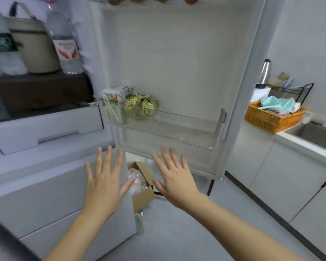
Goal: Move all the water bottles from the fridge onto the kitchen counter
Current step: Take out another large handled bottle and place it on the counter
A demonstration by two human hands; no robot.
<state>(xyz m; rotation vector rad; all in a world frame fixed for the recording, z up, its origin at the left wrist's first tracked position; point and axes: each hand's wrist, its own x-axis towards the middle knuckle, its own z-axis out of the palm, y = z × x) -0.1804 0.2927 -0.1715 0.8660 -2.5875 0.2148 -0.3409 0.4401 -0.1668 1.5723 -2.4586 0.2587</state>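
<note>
The fridge stands open before me. A clear water bottle [65, 44] with a red-and-white label stands upright on a dark box [41, 89] on the fridge shelf at upper left. Another bottle with a green label [0, 42] shows blurred at the far left edge. My left hand [104, 178] and my right hand [174, 176] are both spread flat, palms down, low in front of the fridge, holding nothing. The kitchen counter [307, 144] runs along the right side.
A beige lidded pot [34, 46] stands beside the bottle. The open door's shelf [177, 127] holds a carton [112, 104] and bagged greens [141, 106]. On the counter are an orange basket [271, 119], a sink [320, 134], a dish rack and a steel flask [264, 74]. A cardboard box [145, 187] lies on the floor.
</note>
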